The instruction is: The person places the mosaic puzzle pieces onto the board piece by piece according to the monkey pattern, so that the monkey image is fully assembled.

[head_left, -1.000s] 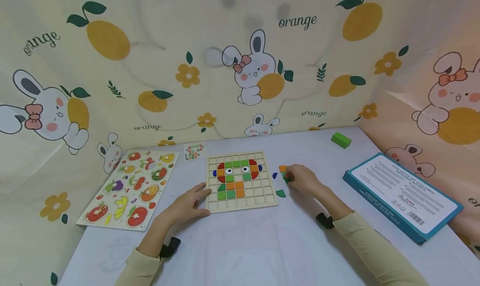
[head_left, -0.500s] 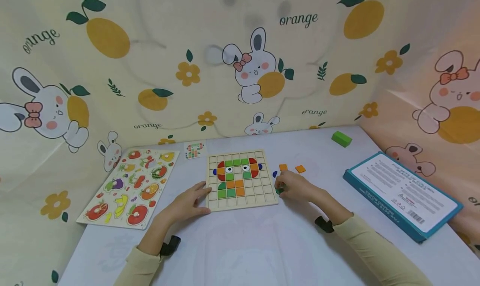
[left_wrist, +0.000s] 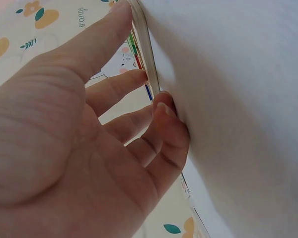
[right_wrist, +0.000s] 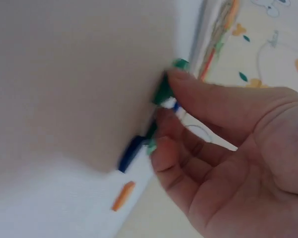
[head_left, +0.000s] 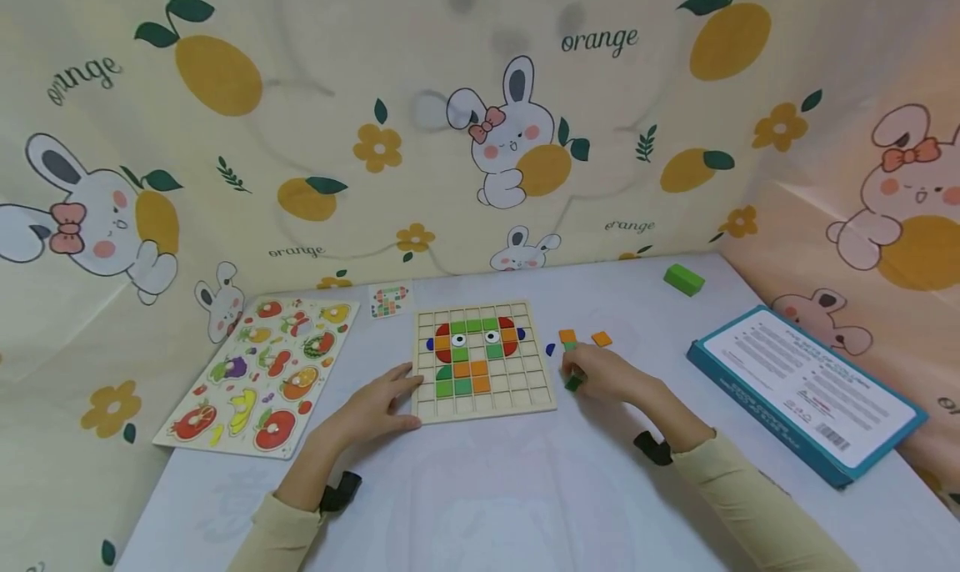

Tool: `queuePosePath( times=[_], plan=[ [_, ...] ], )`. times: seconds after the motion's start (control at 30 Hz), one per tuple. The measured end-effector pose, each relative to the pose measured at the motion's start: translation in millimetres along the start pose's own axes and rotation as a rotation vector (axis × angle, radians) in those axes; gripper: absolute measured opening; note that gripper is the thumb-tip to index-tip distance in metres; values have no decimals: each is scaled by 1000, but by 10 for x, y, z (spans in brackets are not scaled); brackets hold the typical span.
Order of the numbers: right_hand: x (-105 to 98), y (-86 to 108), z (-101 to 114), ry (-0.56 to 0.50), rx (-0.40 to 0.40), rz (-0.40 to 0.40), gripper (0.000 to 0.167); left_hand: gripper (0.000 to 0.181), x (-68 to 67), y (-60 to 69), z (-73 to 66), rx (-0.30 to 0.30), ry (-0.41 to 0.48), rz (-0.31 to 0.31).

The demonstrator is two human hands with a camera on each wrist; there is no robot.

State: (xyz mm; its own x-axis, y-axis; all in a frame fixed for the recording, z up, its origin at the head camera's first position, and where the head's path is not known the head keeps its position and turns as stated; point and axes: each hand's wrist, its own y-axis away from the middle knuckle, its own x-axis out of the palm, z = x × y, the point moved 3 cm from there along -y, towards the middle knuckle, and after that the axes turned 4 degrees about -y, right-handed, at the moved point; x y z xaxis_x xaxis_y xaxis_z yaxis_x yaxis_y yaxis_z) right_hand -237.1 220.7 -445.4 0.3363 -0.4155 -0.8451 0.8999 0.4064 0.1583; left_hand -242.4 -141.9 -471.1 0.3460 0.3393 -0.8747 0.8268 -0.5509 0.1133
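A wooden grid board point(head_left: 517, 382) lies flat in the head view, with coloured tiles forming a face with two eye pieces. My left hand point(head_left: 378, 405) rests against its left edge, thumb near the front corner and fingers loosely bent, as the left wrist view also shows. Right of the board, my right hand point(head_left: 600, 373) pinches a dark green piece point(right_wrist: 163, 90) between thumb and fingers, close to the table. Its outline is blurred and partly hidden. Just beyond the fingers lie a partly covered green tile point(head_left: 570, 346), a blue half-round piece point(head_left: 551, 349) and an orange square point(head_left: 567, 336).
Another orange square point(head_left: 602, 338) lies behind the right hand. A small pattern card point(head_left: 389, 301) stands behind the board. To the left is a fruit picture board point(head_left: 258, 380); to the right, a teal box point(head_left: 806, 393) and a green block point(head_left: 684, 279).
My right hand has moved from the far loose tiles towards the near green piece, picked it up and drawn it slightly right. The second orange square has come into sight. My left hand stays put.
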Motion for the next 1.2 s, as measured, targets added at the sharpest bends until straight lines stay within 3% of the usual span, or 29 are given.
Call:
queuePosePath(
  times=[0.4, 0.77, 0.9, 0.97, 1.07, 1.2],
  plan=[
    [7, -14, -74, -48, 25, -9, 19, 71, 12, 9, 21, -4, -1, -11],
    [41, -24, -54, -39, -24, 8, 21, 71, 4, 3, 3, 2, -5, -8],
    [33, -24, -68, -39, -23, -21, 17, 72, 5, 5, 5, 2, -1, -6],
    [7, -23, -69, -84, -29, -63, 17, 72, 5, 8, 4, 0, 2, -3],
    [-43, -22, -50, -231, -67, -129, 18, 72, 3, 9, 4, 3, 5, -3],
    [-78, -28, -2, -437, -171, -142, 8, 72, 3, 4, 5, 11, 4, -7]
  ],
)
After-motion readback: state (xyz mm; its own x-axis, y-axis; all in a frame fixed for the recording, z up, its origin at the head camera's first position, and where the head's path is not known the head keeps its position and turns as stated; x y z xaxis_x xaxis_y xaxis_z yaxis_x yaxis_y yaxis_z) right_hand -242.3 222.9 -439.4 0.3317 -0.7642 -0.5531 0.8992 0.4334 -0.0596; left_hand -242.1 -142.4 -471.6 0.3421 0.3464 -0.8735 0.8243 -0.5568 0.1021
